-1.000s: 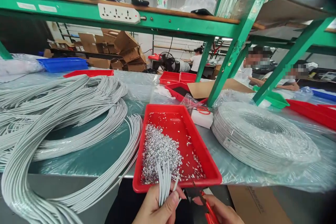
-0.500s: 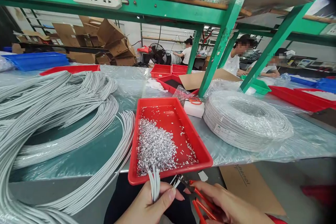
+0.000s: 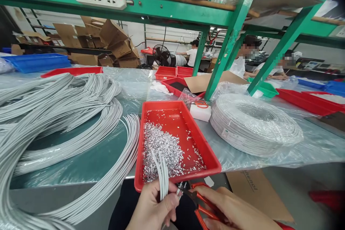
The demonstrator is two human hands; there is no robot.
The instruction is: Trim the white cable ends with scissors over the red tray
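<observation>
My left hand (image 3: 155, 205) is closed around a small bundle of white-grey cables (image 3: 162, 176), whose cut ends stick up over the tray's near edge. My right hand (image 3: 229, 205) grips pliers with orange handles (image 3: 206, 201). The dark jaws of the pliers meet short cable ends (image 3: 181, 187) beside my left fingertips; exactly what lies between the jaws is too small to tell. Just beyond my hands, a red tray (image 3: 206, 143) holds a heap of small shiny metal pieces (image 3: 163, 147), with more scattered to its right.
Long coils of grey cable (image 3: 72, 151) cover the table's left side. On the right lies a wrapped cable roll (image 3: 256, 124), near a white box (image 3: 201, 112) with orange-handled scissors (image 3: 201, 104) on it. A green shelf frame (image 3: 226, 46) rises behind. People sit farther back.
The cable bundle in my left hand stands higher and farther over the tray. My left fingers have shifted, and the pliers have turned slightly at the cable ends. The view has moved a little.
</observation>
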